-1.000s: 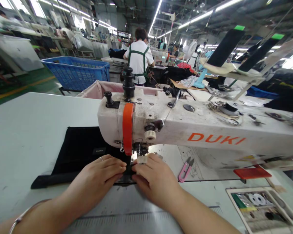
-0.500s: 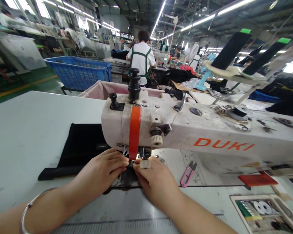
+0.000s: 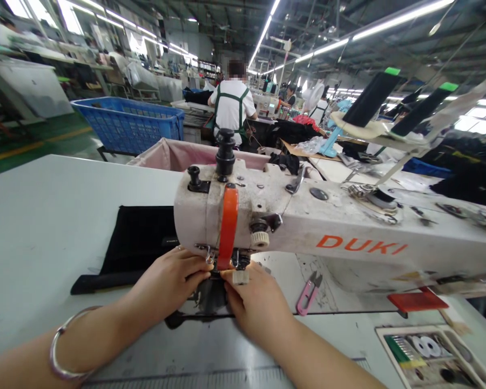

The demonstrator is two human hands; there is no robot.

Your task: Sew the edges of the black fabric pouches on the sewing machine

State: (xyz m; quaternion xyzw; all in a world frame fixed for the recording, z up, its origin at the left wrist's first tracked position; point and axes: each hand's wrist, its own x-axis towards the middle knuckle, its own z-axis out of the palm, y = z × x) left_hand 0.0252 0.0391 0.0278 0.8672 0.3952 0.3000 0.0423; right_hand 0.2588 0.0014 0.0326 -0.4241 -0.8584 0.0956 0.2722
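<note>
A white sewing machine (image 3: 283, 216) with orange lettering stands before me, its orange guard (image 3: 228, 227) hanging over the needle area. Black fabric (image 3: 141, 237) with a small label lies flat left of the machine head, one edge folded over. My left hand (image 3: 174, 278) is closed, its thumb and fingertips pinching the fabric beside the presser foot. From the other side, my right hand (image 3: 257, 297) is closed too, its fingertips at the same dark fabric, partly behind a ridged knob (image 3: 240, 277). The fabric between the fingertips is mostly hidden.
Pink thread snips (image 3: 308, 294) lie right of my right hand. A recessed tray (image 3: 425, 351) holds bobbins and needles. Behind the machine are a pink fabric bin (image 3: 149, 156), a blue basket (image 3: 133, 124) and a seated co-worker (image 3: 231, 105). Thread cones (image 3: 370, 100) stand at right.
The view has shifted slightly, so the machine head sits a little lower and further right. Both hands stay at the needle area, with only slight finger movement.
</note>
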